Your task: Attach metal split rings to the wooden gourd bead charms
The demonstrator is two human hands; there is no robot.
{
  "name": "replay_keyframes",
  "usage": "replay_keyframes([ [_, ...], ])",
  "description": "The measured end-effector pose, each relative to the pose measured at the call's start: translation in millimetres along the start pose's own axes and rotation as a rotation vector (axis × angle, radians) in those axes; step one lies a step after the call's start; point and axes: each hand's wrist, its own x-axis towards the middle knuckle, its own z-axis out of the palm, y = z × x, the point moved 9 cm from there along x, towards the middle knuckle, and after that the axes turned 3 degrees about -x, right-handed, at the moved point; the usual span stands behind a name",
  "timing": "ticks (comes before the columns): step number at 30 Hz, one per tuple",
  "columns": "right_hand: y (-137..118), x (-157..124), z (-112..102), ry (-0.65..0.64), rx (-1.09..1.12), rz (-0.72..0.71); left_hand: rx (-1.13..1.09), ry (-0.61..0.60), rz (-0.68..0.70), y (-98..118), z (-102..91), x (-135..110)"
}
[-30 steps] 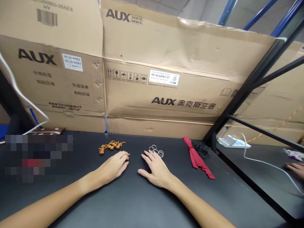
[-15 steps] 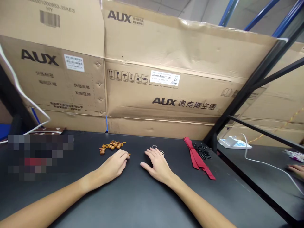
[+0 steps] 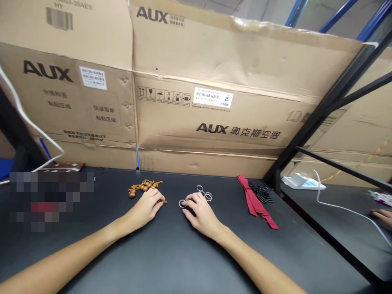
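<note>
My left hand is closed in a pinch on a short orange cord, whose tip pokes out past the fingertips; what else lies under the fingers is hidden. Behind it lie several brown wooden gourd beads on orange cords. A thin silver metal ring is at the fingertips of my right hand, its near edge between thumb and index finger. More such metal rings rest on the black tabletop just beyond that hand, partly covered by it.
Red ribbon strips and a pile of black rings or cords lie to the right. Cardboard boxes wall the back. A black metal frame divides off another table, where a person's hand shows. The far left is pixelated.
My right hand has curled its fingers and drawn a metal ring leftward from the others, which now show more. My left hand has shifted slightly left, still holding the orange cord.
</note>
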Motion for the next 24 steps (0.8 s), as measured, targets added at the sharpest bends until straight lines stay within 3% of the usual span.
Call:
replay_keyframes([
  [11, 6.6, 3.1, 7.6, -0.073, -0.003, 0.063, 0.043, -0.046, 0.027, 19.5, -1.0, -2.0],
  [18, 11.2, 0.1, 6.8, -0.013, 0.191, 0.103, -0.036, -0.060, 0.021, 23.7, 1.9, -4.0],
  [24, 10.8, -1.2, 11.9, -0.084, 0.381, 0.223, -0.254, -0.046, -0.097, 31.5, 3.6, -3.1],
])
